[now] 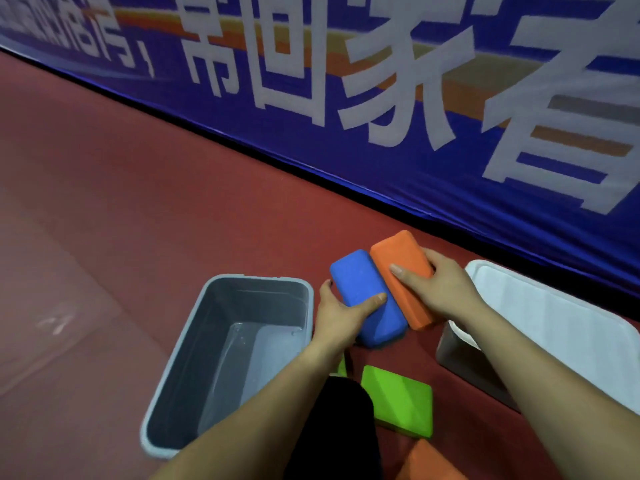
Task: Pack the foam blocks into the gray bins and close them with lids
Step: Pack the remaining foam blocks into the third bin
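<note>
Fingers [403,274] clasp blue block [356,282] and orange block [398,252] (edges touching) beside gray bin [259,278].

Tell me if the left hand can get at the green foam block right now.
Probably not yet: the left hand grips the blue block, so it is occupied. The green block lies uncovered on the floor beside that forearm, so once freed, it likely could.

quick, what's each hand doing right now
left hand: fingers curled round the blue foam block, holding it.
right hand: fingers curled round the orange foam block, holding it.
</note>
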`<state>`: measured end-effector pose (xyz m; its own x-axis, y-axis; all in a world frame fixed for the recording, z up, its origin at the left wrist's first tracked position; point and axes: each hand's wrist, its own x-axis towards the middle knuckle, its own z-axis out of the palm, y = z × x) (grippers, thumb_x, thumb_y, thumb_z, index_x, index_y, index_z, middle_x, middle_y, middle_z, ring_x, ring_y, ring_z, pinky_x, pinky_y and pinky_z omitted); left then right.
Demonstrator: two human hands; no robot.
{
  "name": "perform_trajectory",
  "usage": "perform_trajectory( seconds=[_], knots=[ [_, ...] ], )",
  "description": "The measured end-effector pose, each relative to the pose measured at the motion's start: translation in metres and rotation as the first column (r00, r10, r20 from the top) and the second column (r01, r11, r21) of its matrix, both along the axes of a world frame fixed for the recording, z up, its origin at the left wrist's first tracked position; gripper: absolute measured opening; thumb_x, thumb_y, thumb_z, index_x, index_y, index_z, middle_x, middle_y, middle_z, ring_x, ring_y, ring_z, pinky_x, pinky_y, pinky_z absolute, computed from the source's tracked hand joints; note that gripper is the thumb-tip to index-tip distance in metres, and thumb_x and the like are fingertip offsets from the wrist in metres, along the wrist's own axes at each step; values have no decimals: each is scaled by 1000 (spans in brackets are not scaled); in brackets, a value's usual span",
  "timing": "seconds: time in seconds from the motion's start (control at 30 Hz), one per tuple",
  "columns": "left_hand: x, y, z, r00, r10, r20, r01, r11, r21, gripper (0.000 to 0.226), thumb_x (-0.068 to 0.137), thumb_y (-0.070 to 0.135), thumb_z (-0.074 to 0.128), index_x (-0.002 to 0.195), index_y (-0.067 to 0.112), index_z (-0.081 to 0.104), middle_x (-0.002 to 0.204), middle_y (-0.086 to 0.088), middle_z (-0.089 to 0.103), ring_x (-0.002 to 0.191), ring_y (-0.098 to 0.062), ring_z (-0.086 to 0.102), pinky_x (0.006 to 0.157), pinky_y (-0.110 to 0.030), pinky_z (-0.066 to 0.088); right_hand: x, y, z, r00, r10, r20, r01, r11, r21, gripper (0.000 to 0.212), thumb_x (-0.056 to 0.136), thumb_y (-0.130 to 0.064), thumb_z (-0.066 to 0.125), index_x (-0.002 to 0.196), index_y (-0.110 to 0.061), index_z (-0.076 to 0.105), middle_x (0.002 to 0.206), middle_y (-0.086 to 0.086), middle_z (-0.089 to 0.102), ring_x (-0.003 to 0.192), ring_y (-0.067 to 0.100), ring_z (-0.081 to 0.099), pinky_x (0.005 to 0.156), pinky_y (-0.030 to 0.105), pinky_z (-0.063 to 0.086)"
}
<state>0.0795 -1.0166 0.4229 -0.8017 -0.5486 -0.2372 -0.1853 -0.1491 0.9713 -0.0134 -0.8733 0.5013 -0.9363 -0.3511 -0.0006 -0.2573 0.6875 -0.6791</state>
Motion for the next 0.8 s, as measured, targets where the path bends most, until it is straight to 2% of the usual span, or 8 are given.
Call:
perform_trajectory(
  seconds=[0.1, 0.2, 0.27, 0.33, 0.47, 0.53, 0.7, 0.8],
  knots=[
    [2, -36, -9, 997, 72, -25, -69, 990, 122, 80, 68, 33, 90, 131, 24, 42, 121, 7, 63, 104, -11, 66, 89, -42, 57, -16, -53, -5, 992, 124, -12, -123, 990, 75, 69, 79, -60, 68, 135, -23, 56, 127, 4, 66, 115, 26, 62, 94, 34, 47],
    [8, -73, -22, 984, 175, 41, -180, 955, 236, 71, 72, 42, 86, 129, 31, 43, 123, 11, 61, 106, -14, 65, 81, -49, 60, -23, -106, -19, 969, 249, -10, -245, 961, 128, 69, 79, -61, 68, 135, -23, 55, 127, 5, 67, 116, 28, 61, 93, 33, 46],
    [16, -96, -32, 965, 240, 104, -260, 919, 298, 62, 79, 49, 78, 128, 35, 41, 121, 14, 59, 105, -18, 66, 66, -45, 62, -25, -139, -36, 947, 320, 20, -319, 938, 136, 68, 79, -62, 68, 135, -25, 55, 128, 4, 66, 117, 28, 60, 94, 34, 46],
    [27, -116, -44, 943, 302, 140, -330, 899, 287, 57, 84, 52, 72, 129, 38, 39, 119, 16, 57, 104, -18, 65, 60, -42, 61, -24, -169, -54, 923, 381, 60, -386, 914, 127, 67, 80, -61, 68, 136, -27, 54, 128, 2, 65, 118, 27, 59, 95, 34, 46],
    [53, -144, -77, 893, 409, 188, -446, 860, 247, 63, 82, 49, 74, 134, 42, 39, 121, 15, 60, 103, -19, 68, 65, -48, 62, -16, -218, -95, 849, 507, 147, -522, 847, 96, 62, 81, -56, 70, 135, -31, 54, 127, -2, 66, 117, 24, 60, 92, 29, 44],
    [67, -155, -96, 859, 457, 232, -506, 829, 240, 65, 78, 49, 78, 132, 41, 43, 120, 12, 62, 99, -23, 71, 64, -46, 61, -10, -238, -118, 805, 560, 197, -583, 808, 86, 60, 80, -55, 71, 134, -34, 55, 127, -5, 66, 118, 21, 59, 94, 28, 43],
    [109, -166, -157, 766, 539, 351, -631, 737, 243, 64, 76, 42, 83, 127, 28, 47, 122, -4, 63, 85, -29, 72, 55, -37, 56, 12, -275, -183, 662, 656, 361, -725, 683, 89, 69, 79, -59, 70, 140, -38, 48, 135, -5, 61, 124, 20, 56, 101, 31, 44],
    [130, -164, -197, 734, 522, 434, -662, 692, 288, 76, 67, 43, 90, 125, 14, 51, 121, -13, 66, 89, -31, 74, 59, -43, 58, 25, -284, -226, 586, 676, 446, -788, 603, 123, 74, 78, -59, 69, 144, -37, 43, 141, -4, 56, 128, 20, 53, 103, 30, 41]
  ],
)
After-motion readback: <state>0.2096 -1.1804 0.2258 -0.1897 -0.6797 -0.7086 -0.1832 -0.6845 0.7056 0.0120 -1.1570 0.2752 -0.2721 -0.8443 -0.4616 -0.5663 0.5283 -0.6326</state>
